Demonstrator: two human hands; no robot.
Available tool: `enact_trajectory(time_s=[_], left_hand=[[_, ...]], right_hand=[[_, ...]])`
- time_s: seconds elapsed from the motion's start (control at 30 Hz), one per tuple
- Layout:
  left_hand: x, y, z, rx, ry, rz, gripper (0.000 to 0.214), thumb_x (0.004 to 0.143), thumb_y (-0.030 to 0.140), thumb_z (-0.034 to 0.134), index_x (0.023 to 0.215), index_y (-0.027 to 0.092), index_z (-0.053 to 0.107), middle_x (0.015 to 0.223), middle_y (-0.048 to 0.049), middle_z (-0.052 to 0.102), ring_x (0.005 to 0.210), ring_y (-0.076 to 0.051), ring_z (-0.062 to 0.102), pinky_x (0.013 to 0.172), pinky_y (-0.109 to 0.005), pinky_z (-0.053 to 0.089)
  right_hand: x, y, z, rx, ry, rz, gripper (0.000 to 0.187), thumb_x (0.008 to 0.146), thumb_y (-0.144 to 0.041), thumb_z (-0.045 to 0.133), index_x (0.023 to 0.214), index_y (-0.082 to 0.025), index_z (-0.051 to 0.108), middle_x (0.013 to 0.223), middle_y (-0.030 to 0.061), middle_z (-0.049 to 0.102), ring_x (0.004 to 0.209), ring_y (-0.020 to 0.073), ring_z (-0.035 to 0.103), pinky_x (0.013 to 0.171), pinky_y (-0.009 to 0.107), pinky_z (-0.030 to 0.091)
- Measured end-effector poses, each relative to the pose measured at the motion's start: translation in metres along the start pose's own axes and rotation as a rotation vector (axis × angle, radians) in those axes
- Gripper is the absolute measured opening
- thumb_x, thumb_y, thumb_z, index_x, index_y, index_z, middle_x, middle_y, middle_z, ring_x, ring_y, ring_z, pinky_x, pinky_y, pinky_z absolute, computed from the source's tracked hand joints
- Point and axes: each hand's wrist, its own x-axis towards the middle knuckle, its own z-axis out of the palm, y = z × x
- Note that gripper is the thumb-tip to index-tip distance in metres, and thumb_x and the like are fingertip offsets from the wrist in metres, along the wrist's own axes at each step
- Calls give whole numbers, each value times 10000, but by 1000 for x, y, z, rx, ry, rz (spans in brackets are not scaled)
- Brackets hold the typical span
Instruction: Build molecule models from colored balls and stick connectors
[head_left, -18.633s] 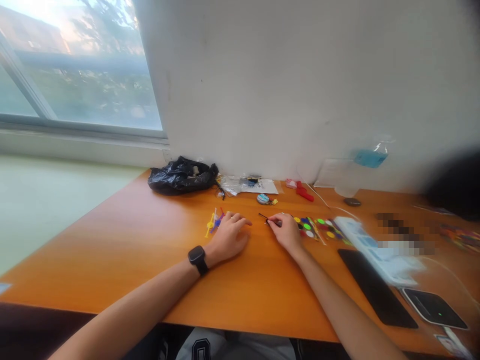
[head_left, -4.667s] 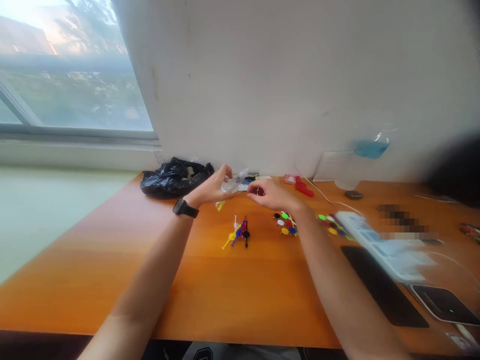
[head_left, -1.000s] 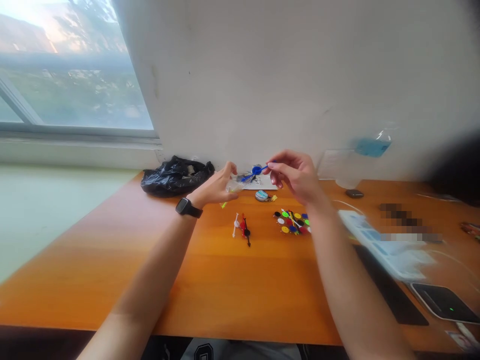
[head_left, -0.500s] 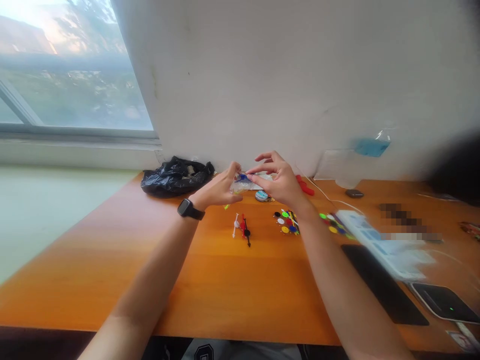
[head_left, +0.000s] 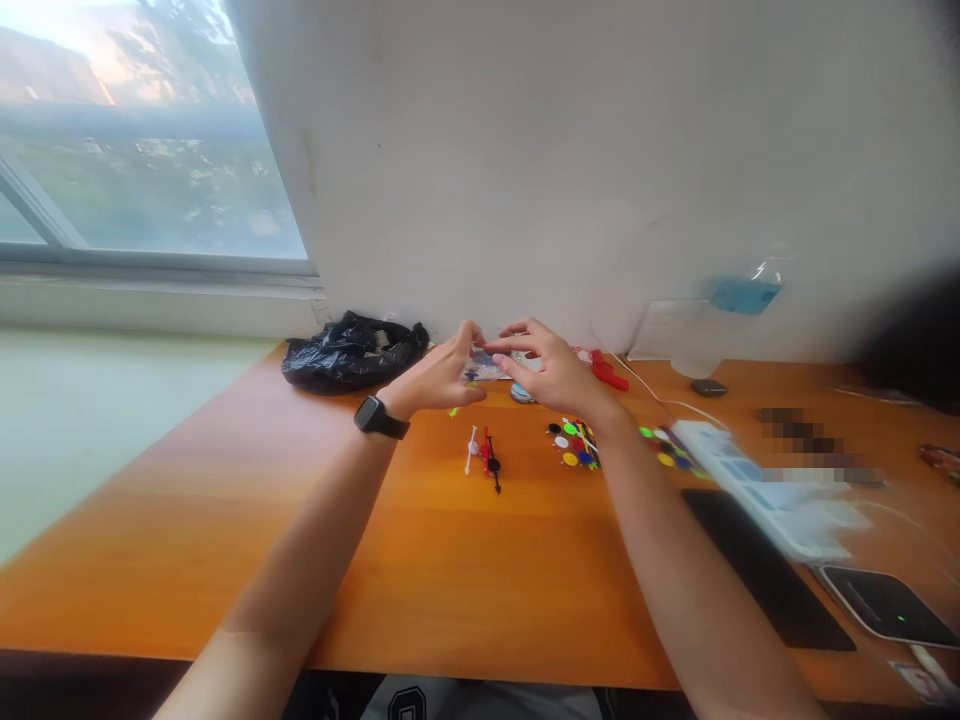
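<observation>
Gripped clear bag (head_left: 480, 366) in half-curled left hand (head_left: 442, 372); held right hand (head_left: 553, 370) with fingers parted at bag's three o'clock, could not tell whether gripping anything. Seemingly bagged dark bits (head_left: 472, 377); left white arrow (head_left: 472, 450), red arrow (head_left: 485, 451), black arrow (head_left: 493, 466) at six o'clock.

A black, square-faced watch (head_left: 369, 413) circles the left wrist (head_left: 395, 400).

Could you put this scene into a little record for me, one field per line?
Left hand: holding a clear plastic bag
Right hand: close to that bag, grip unclear
Worn: black watch
Grouped on table: white arrow piece, red arrow piece, black arrow piece
Partly hidden by right forearm: colourful pieces
Near wall: crumpled black bag
</observation>
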Motion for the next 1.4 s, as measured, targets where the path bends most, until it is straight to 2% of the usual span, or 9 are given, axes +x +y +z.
enact_trajectory(time_s=[0.17,0.4,0.5,0.67,0.83,0.93,1.07,1.2,1.4], left_hand=[[-1,-4,-1,-7,3,-20,529,732,230,686,1156,229,368,1171,-95,547,1052,-256,603,848,-371,516],[-2,-4,-2,-137,-22,-78,544,758,292,767,1172,226,422,1229,-97,565,1085,-252,616,860,-369,521],[-2,3,-7,-254,-55,-131,616,751,383,839,1197,224,445,1249,-102,584,1086,-248,624,877,-367,519],[-5,7,-17,-398,-77,-203,677,794,509,833,1311,241,489,1276,-119,630,1095,-246,640,942,-393,510],[-7,5,-22,-483,-126,-249,678,844,512,789,1407,259,509,1257,-121,648,1057,-236,664,828,-329,544],[-7,2,-23,-529,-161,-227,707,820,456,830,1423,259,519,1243,-116,665,1070,-229,673,863,-324,547],[-6,-3,-18,-653,-232,-199,793,756,353,898,1445,243,520,1228,-119,687,1107,-238,682,917,-343,549],[-4,-2,-7,-760,-367,-206,711,761,323,898,1392,207,591,1276,-139,694,1040,-231,720,869,-330,573],[-2,-4,9,-834,-451,-250,530,879,404,802,1332,184,637,1209,-152,745,930,-219,762,787,-318,600]], right_hand=[[0,-1,-3,73,-8,-12,239,999,-391,616,1073,-247,792,1163,67,676,968,201,669,846,343,556],[-4,-2,-5,153,-171,23,213,905,-432,720,919,-222,751,1104,48,680,808,158,654,683,293,519],[-3,-1,-8,132,-70,0,161,936,-350,651,892,-208,712,966,37,689,818,167,649,728,301,508],[-3,1,-12,119,-105,42,135,914,-325,642,886,-204,693,893,32,708,829,192,657,725,307,504],[-4,3,-11,156,-86,57,110,880,-306,653,883,-206,697,843,23,702,802,192,645,689,302,490],[-4,2,-11,225,-59,68,68,846,-251,635,855,-214,692,860,25,705,814,197,647,696,307,502],[-3,-6,-15,379,-3,15,63,806,-196,613,759,-199,655,971,52,705,937,216,667,824,344,549],[-1,-6,-13,488,92,16,87,806,-207,615,721,-191,602,992,55,688,858,191,684,856,378,576],[6,13,1,530,167,86,78,849,-265,644,887,-203,615,1029,42,662,875,180,700,882,379,596]])
